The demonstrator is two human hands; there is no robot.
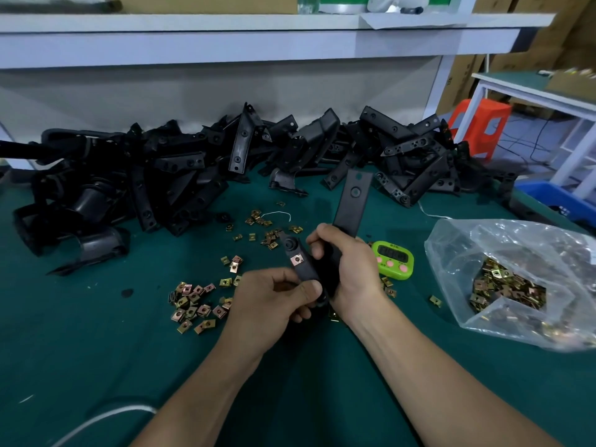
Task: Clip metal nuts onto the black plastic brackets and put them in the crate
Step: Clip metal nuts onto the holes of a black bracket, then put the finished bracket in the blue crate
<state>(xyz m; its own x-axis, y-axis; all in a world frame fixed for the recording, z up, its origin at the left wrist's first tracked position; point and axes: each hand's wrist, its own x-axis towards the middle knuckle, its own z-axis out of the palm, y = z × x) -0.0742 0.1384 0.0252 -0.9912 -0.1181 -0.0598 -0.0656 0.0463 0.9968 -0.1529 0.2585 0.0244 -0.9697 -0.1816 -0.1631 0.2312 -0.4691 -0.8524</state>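
Black plastic is filling both hands at the middle of the green worktop (96, 333), where the person is holding one bracket (353, 201) just above the surface. The right hand (351, 272) is wrapping its fingers (317, 241) round the bracket's middle, so that a long flat strip is sticking up and away from the fist, tilting slightly to the right. The left hand (271, 304) is pinching the lower end of a shorter arm of the piece, its thumb pressing on top and the other fingers curling underneath. A metal nut (297, 260) is sitting clipped on that shorter arm, between the two hands and just below a round boss. Whether the two black arms are making up one part or two is not clear. Many loose nuts (193, 306) are lying scattered on the worktop to the left of the hands and beyond them, some touching in a small heap. A clear plastic bag (467, 253) is slumping at the right, with more nuts showing through it. A green timer (394, 260) is lying just to the right of the right hand. A long pile of brackets (193, 175) is stretching along the back of the worktop. A blue crate (558, 201) is showing at the far right edge, well apart from the hands and partly out of frame. An orange stool (480, 124) is standing beyond it, and a white cable (106, 417) is curving across the near left corner.
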